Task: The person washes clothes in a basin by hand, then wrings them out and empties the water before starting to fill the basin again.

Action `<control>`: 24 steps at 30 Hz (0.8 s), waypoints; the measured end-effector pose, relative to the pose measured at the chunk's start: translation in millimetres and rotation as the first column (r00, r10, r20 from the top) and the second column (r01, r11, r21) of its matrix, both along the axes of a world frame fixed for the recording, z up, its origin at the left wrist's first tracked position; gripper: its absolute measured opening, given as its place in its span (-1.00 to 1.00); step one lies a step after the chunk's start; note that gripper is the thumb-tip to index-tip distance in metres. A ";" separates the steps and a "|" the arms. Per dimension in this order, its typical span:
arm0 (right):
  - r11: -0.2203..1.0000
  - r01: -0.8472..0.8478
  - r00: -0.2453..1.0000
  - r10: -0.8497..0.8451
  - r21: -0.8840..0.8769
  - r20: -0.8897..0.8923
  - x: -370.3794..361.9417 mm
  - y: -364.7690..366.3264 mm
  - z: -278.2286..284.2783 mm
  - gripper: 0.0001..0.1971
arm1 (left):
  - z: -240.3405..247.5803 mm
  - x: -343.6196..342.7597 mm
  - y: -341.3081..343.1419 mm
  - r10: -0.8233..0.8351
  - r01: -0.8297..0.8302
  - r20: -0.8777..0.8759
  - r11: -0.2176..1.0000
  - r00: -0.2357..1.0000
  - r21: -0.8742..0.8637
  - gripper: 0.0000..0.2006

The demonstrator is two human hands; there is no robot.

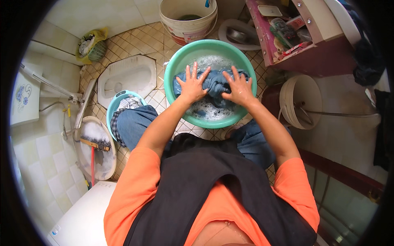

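A green basin [169, 82] of sudsy water stands on the floor in front of me. Wet dark blue cloth [216, 84] lies bunched in it, partly under the foam. My left hand [193, 87] rests on the cloth's left part with its fingers spread. On the right part lies my right hand [239, 89], also open, its fingers apart and its thumb toward the middle. Neither hand is closed round the cloth. White foam [213, 112] floats along the near side of the water.
Left of the basin are a squat toilet [127, 76], a light blue tub [110, 117] of clothes, and a broom [92, 158] in a round tub. Behind stands a white bucket [184, 30]. To the right are a cluttered shelf unit [316, 61] and a tipped bucket [289, 102].
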State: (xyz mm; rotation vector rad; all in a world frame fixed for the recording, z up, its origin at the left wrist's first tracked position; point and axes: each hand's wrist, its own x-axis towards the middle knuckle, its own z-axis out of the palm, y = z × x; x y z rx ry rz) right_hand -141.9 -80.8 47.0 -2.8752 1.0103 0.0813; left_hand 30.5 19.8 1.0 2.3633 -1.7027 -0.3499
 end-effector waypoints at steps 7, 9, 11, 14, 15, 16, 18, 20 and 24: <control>0.997 0.013 0.994 -0.021 -0.075 -0.106 21.6 -9.9 -57.4 -0.16 | -53.6 12.9 -42.0 -0.114 0.120 -0.041 0.971 0.993 0.207 -0.29; 0.998 0.052 0.996 -0.055 -0.048 -0.069 35.3 -16.5 -64.7 -0.22 | -90.7 38.4 -52.5 -0.133 0.235 -0.286 0.902 0.949 0.362 -0.40; 0.987 0.158 0.987 -0.157 0.012 -0.026 36.7 -34.1 -71.8 -0.28 | -75.2 30.9 -64.7 -0.233 0.293 -0.269 0.933 0.935 0.210 -0.51; 0.900 0.409 0.879 -0.432 0.148 0.201 46.5 -45.1 -77.9 -0.37 | -55.2 26.0 -59.8 -0.336 0.368 0.164 0.899 0.927 -0.238 -0.60; 0.848 0.467 0.825 -0.520 0.252 0.221 54.5 -46.8 -73.3 -0.38 | -74.0 30.0 -61.9 -0.193 0.174 -0.078 0.965 0.978 -0.198 -0.59; 0.804 0.519 0.773 -0.586 0.290 0.244 55.1 -52.7 -72.2 -0.38 | -73.6 28.6 -70.1 -0.044 0.010 -0.309 0.994 0.950 -0.110 -0.58; 0.788 0.496 0.662 -0.615 0.364 0.430 57.2 -61.8 -63.0 -0.38 | -61.6 47.6 -87.9 0.123 -0.072 -0.549 0.991 0.827 0.113 -0.43; 0.790 0.327 0.506 -0.610 0.519 0.610 52.3 -60.2 -43.2 -0.40 | -54.6 62.4 -86.7 0.300 -0.319 -0.574 0.945 0.762 0.071 -0.42; 0.811 0.152 0.491 -0.559 0.566 0.668 24.9 -49.7 -9.1 -0.52 | -8.9 76.2 -77.7 0.375 -0.445 -0.915 0.852 0.153 0.275 -0.37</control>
